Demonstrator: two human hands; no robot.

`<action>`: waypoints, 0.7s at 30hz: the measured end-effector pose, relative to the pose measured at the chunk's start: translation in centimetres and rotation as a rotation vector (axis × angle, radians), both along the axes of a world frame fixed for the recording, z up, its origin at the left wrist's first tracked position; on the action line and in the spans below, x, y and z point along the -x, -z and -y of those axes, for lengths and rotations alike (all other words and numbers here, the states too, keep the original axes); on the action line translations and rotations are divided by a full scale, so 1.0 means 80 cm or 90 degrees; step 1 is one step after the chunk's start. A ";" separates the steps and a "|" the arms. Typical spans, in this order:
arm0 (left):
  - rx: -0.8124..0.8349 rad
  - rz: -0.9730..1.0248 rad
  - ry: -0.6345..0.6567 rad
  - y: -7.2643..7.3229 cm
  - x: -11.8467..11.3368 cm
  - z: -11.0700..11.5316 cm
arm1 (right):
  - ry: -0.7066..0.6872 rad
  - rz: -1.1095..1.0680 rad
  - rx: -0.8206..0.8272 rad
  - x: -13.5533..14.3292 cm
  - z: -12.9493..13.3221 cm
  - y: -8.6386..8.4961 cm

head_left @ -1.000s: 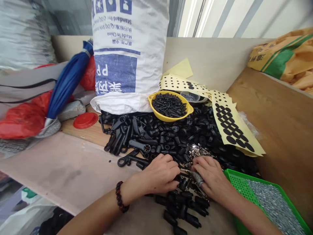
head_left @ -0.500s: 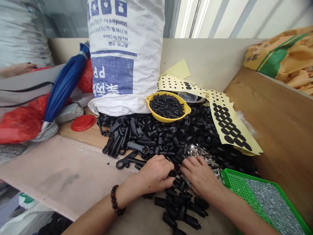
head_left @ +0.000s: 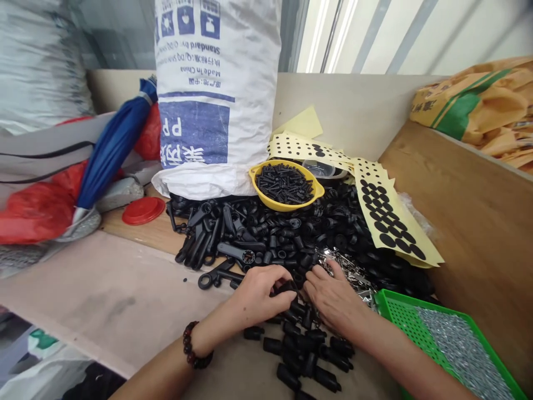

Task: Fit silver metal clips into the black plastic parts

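Observation:
My left hand [head_left: 262, 294] is closed around a short black plastic tube-like part [head_left: 287, 286], mostly hidden by the fingers. Close beside it, my right hand [head_left: 335, 294] has its fingers bent down and pressed together, with one finger raised; what is in them is hidden. Under and in front of both hands lie several black plastic cylinders [head_left: 306, 347] with narrow tips. Small shiny metal pieces [head_left: 350, 272] lie heaped just beyond my right hand. Behind my left hand are black crank-like arms [head_left: 235, 253] with ring ends.
A yellow bowl [head_left: 318, 191] holds black ribbed pieces. Yellow sheets [head_left: 385, 222] with black round stickers lie at the right. A green tray [head_left: 400, 316] holds small metal pins. A white sack [head_left: 250, 111], blue umbrella [head_left: 114, 144] and red lid [head_left: 144, 211] are farther back.
My left hand has turned the black tube part, so its open end no longer faces me. One finger of my right hand has lifted. A hand at the far left has gone from view.

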State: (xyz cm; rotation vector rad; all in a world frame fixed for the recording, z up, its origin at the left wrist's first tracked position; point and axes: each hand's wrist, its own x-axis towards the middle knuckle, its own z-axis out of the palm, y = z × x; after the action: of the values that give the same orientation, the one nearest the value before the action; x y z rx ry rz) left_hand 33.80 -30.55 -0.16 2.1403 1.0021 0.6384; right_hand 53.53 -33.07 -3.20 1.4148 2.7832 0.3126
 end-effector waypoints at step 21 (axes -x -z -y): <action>0.611 0.488 -0.047 -0.011 -0.065 0.010 | 0.011 -0.491 0.115 -0.041 0.000 -0.033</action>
State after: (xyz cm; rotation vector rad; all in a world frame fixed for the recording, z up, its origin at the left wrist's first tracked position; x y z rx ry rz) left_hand 39.01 -31.36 0.70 0.9021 0.7164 0.7240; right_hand 56.83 -33.09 -0.59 1.7980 3.2133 -0.6072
